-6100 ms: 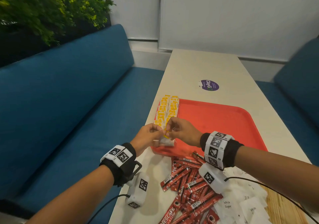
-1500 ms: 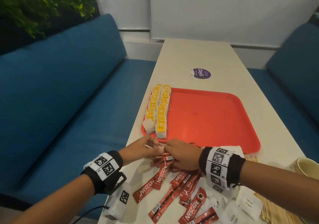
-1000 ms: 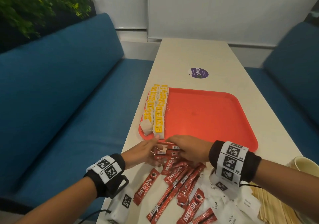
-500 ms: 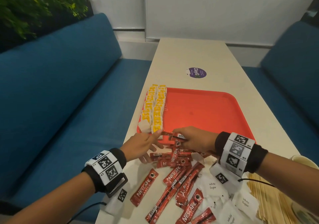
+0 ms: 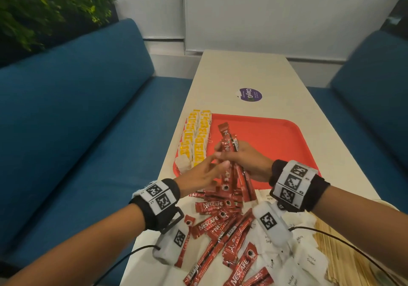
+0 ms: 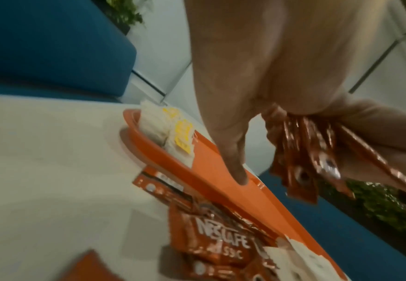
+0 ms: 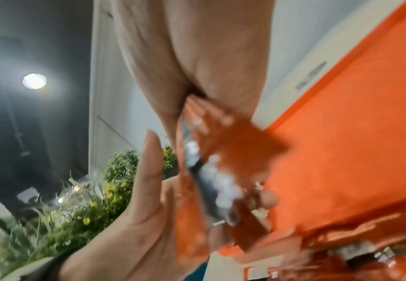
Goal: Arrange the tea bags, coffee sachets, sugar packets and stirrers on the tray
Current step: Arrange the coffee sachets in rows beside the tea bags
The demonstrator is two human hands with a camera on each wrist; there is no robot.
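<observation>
My right hand (image 5: pixel 234 155) grips a bundle of red coffee sachets (image 5: pixel 229 144) upright over the near left part of the red tray (image 5: pixel 276 140). My left hand (image 5: pixel 212 166) touches the bundle's left side with straight fingers (image 7: pixel 146 171). In the left wrist view the bundle (image 6: pixel 300 152) hangs beyond my thumb. Yellow-tagged tea bags (image 5: pixel 196 142) lie in two rows along the tray's left edge. More loose coffee sachets (image 5: pixel 220 221) lie piled on the table below my wrists. White sugar packets (image 5: pixel 309 261) and wooden stirrers (image 5: pixel 335 248) lie at the near right.
A purple sticker (image 5: pixel 250 94) sits on the long white table beyond the tray. Blue sofas flank the table on the left (image 5: pixel 77 131) and right (image 5: pixel 375 87). A plant (image 5: pixel 44 5) stands at the far left.
My right hand has gathered sachets from the pile and lifted the bundle up over the tray's near edge. My left hand rose with it and stays against the bundle.
</observation>
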